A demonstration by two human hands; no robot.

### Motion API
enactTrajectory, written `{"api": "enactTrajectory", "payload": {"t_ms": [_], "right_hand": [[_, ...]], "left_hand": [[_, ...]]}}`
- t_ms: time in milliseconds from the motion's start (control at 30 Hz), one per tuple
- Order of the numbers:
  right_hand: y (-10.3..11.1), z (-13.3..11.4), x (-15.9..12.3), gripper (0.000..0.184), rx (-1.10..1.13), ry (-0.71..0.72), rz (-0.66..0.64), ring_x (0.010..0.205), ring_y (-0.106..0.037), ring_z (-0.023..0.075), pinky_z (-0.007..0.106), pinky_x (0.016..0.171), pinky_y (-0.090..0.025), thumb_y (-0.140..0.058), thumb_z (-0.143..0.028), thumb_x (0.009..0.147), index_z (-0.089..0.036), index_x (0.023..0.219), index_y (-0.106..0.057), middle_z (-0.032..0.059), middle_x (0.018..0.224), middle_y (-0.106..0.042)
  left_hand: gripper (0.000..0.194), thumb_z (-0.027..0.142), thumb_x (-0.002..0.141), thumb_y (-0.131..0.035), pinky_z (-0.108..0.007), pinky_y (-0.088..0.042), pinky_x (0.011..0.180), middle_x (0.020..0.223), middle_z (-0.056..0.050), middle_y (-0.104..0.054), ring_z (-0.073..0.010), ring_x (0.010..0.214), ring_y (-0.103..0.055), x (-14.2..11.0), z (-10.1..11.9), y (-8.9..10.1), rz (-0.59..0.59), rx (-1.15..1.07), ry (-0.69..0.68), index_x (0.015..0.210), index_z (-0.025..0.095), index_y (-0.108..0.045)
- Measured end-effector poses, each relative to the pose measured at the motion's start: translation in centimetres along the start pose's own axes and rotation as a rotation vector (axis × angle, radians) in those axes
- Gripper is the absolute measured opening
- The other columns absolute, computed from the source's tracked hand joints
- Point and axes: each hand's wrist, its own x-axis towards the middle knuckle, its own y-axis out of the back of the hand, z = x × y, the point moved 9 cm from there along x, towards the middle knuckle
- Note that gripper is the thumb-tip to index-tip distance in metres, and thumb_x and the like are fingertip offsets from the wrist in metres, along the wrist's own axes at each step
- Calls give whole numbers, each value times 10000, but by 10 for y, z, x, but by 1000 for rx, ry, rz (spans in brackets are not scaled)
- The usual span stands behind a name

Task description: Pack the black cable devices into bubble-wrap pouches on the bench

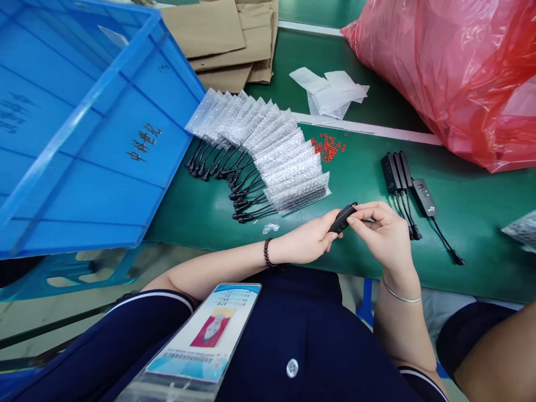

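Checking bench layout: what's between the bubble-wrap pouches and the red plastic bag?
Head view: orange rings, loose translucent white sheets and part of a white strip, on the green tabletop between the bubble-wrap pouches and red plastic bag.

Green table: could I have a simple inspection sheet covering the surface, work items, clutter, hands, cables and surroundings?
Surface: green table, glossy, crossed by a pale strip.
Work items: black device in hand; similar grouped units and one flat unit at right; row of bubble-wrapped packs.
Clutter: scattered orange rings, white sheets.
Hands: left hand and right hand both grip the black device.
Cables: short black leads on units and packs.
Surroundings: blue crate, brown cardboard, red bag.
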Motion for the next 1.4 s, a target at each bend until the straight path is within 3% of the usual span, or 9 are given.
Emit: {"api": "enactTrajectory", "payload": {"t_ms": [267,567,833,900,1000,1100,1167,1300,1400], "right_hand": [[-2,-2,0,37,-23,-4,18,864,-629,169,308,690,-590,-669,-228,749,-191,747,-676,56,891,-614],[-9,2,-2,98,20,-35,-15,921,-617,175,324,741,-593,-653,-278,769,-192,816,-658,66,975,-588],[-26,-15,-8,42,-354,141,125,955,-523,219,425,825,-486,-528,-220,819,-205,801,-493,85,915,-526],[-30,-13,-10,62,-310,133,173,894,-534,196,389,784,-478,-505,-215,830,-215,816,-444,70,890,-537],[-34,-3,-11,142,-8,37,219,809,-578,150,320,718,-473,-512,-224,842,-229,869,-373,34,858,-580],[-48,3,-10,254,265,-61,188,752,-603,129,282,684,-462,-575,-251,822,-241,902,-334,-3,810,-608],[-65,-3,-10,270,225,-55,143,710,-593,126,275,661,-447,-610,-262,805,-239,917,-365,-3,809,-621],[-127,-44,-21,60,-274,290,-5,717,-552,160,311,684,-397,-564,-240,840,-210,863,-518,26,756,-616],[-178,-64,-35,171,-614,545,-182,658,-510,171,324,630,-335,-450,-138,881,-183,758,-560,32,607,-556]], "left_hand": [[542,82,849,-366,-325,-490,740,972,-86,-589,-127,694,-551,-2,10,4,49,49,-50,1380,157,-282],[569,98,858,-353,-288,-480,617,957,-77,-574,-110,607,-518,-2,2,5,56,44,-13,1409,168,-228],[617,101,846,-386,-416,-440,896,1000,-107,-590,-216,875,-584,-7,0,13,202,57,-36,1437,124,-211],[632,103,846,-393,-418,-436,904,1019,-111,-594,-221,892,-586,-10,-2,14,237,40,-38,1445,127,-196],[647,138,863,-407,-377,-488,753,974,-109,-603,-181,717,-584,-20,-11,21,223,-37,17,1458,111,-153],[621,229,883,-451,-283,-472,566,986,-104,-584,-119,592,-543,-46,-21,53,240,-261,28,1437,129,-188],[574,282,872,-511,-243,-450,526,1000,-96,-575,-98,589,-543,-74,-27,93,377,-402,-6,1382,147,-285],[475,287,825,-611,-231,-445,511,949,-64,-593,-97,588,-550,-135,-25,161,705,-448,-61,1246,158,-434],[365,285,824,-620,-240,-451,508,946,-53,-599,-101,577,-552,-149,-15,173,763,-468,-86,1146,171,-492]]}}
